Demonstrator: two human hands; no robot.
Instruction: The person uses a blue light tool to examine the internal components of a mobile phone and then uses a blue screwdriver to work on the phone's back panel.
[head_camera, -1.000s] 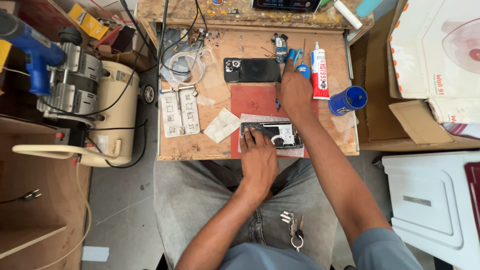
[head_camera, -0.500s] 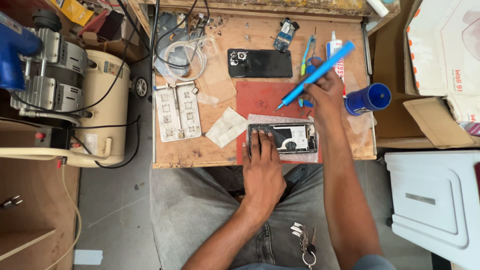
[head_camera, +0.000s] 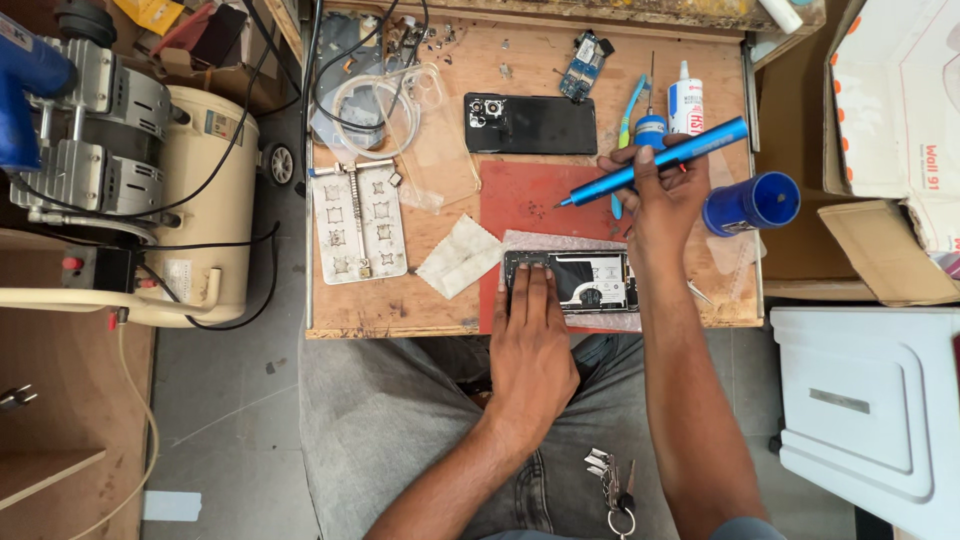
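Note:
An opened phone (head_camera: 590, 280) lies face down on a red mat (head_camera: 530, 195) at the front of the small wooden bench (head_camera: 430, 310). My left hand (head_camera: 530, 340) rests flat on the phone's left end, fingers on its frame. My right hand (head_camera: 665, 195) grips a blue pen-shaped screwdriver (head_camera: 655, 160) above the mat, tip pointing left and slightly down, clear of the phone. A black phone back cover (head_camera: 530, 123) lies behind the mat.
A blue cylinder (head_camera: 750, 202), a white glue tube (head_camera: 685, 105), a small circuit board (head_camera: 585, 52), a clear case (head_camera: 400, 115), a white tray (head_camera: 358, 222) and a wipe (head_camera: 458, 255) lie around. A compressor (head_camera: 130, 180) stands left, boxes (head_camera: 890, 120) right. Keys (head_camera: 610, 480) hang at my lap.
My right hand lifted the blue screwdriver from the back of the bench and brought it over the mat, now lower with its tip angled toward the phone. My left hand stayed on the phone.

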